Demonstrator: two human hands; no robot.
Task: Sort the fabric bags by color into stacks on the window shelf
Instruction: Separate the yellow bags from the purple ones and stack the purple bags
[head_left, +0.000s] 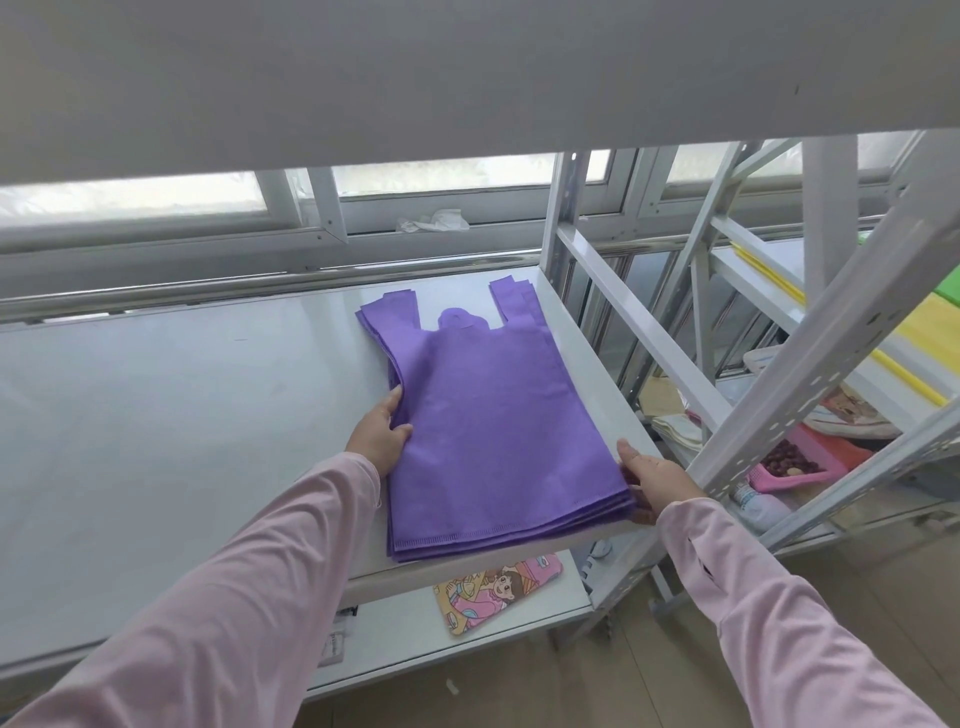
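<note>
On the white window shelf (156, 389), at its right end, lies a stack of purple fabric bags (478, 415) (handles toward the window). The left hand (379, 434) clasps the stack's left edge, the right hand (652, 475) grips its near right corner

Stack of bags (483, 426) lies on shelf (156, 415), at its right end.

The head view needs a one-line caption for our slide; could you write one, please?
Both hands, left hand and right hand, steady a stack of purple fabric bags on the white window shelf.
</note>
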